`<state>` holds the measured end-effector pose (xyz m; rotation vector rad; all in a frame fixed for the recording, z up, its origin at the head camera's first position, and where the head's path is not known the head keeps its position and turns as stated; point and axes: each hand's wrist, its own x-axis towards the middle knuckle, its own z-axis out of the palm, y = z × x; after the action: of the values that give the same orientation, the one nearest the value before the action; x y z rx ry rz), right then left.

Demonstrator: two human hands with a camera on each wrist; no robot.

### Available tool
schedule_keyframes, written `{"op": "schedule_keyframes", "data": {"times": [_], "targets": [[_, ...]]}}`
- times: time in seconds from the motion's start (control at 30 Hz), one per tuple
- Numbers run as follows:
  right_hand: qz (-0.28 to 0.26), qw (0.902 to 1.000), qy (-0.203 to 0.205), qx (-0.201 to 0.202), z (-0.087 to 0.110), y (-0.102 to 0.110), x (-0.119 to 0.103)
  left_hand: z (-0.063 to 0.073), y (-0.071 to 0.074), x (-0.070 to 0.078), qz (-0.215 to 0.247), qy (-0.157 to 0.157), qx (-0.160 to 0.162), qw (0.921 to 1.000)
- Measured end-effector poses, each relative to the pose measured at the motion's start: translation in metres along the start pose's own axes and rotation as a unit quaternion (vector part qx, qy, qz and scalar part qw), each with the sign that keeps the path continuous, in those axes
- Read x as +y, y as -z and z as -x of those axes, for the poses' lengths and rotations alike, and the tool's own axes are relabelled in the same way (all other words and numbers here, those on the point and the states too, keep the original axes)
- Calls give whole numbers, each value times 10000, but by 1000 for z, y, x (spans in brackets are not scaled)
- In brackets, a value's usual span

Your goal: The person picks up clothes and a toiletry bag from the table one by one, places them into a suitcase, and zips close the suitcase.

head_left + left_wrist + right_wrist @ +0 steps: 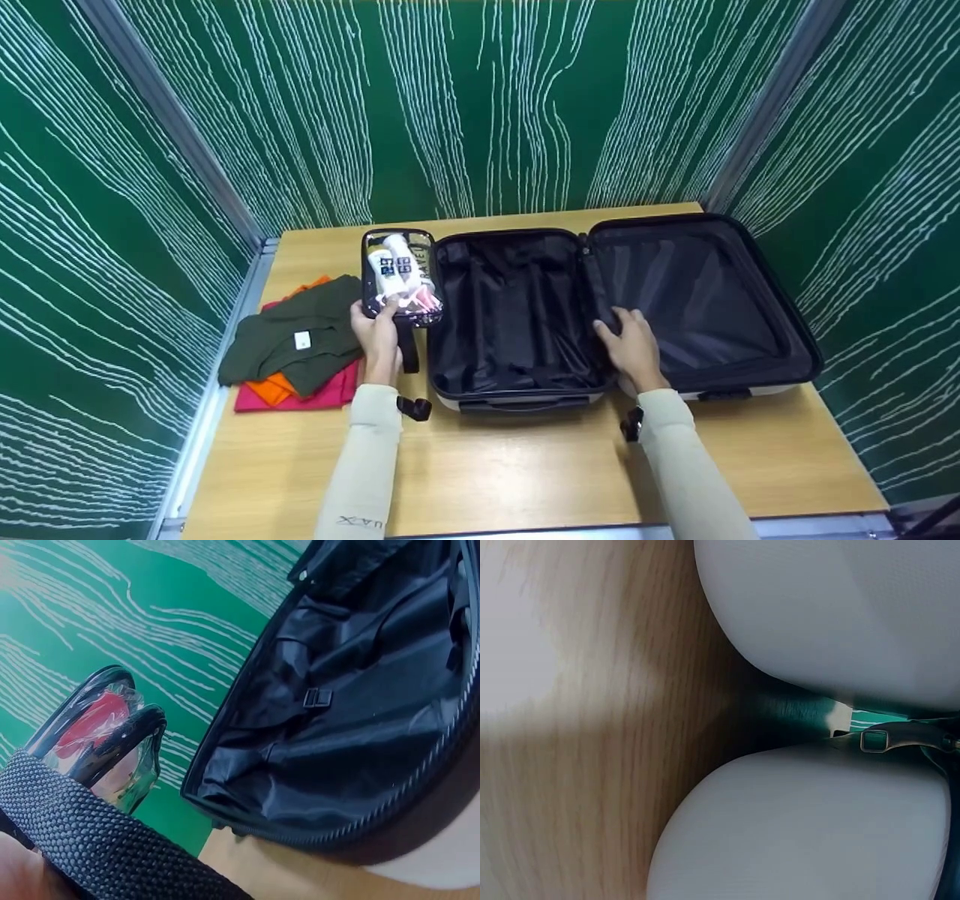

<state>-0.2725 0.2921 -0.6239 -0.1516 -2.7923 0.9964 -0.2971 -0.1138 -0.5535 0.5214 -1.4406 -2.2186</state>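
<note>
My left hand grips a clear toiletry bag by its near end, thumb on top. The bag has black trim, the word TRAVEL and a black strap; white bottles and something pink show inside. It sits right at the left rim of an open black-lined suitcase. In the left wrist view the strap crosses close in front. At the suitcase's middle seam, my right hand pinches the inner edge of the right half, its thumb towards the left half.
Folded clothes lie left of the suitcase: a dark green shirt over orange and red ones. The wooden table meets green, white-lined walls at the back and sides. Pale suitcase shells show in the right wrist view.
</note>
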Motion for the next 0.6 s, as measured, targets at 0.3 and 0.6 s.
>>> {"op": "schedule_keyframes", "data": {"times": [0.3, 0.6], "targets": [[-19, 10000, -18, -12, -1, 1, 0, 9, -12, -3, 35, 65, -88, 9999], [-31, 10000, -47, -19, 0, 1, -1, 18, -23, -7, -16, 204, -325, 9993]]}}
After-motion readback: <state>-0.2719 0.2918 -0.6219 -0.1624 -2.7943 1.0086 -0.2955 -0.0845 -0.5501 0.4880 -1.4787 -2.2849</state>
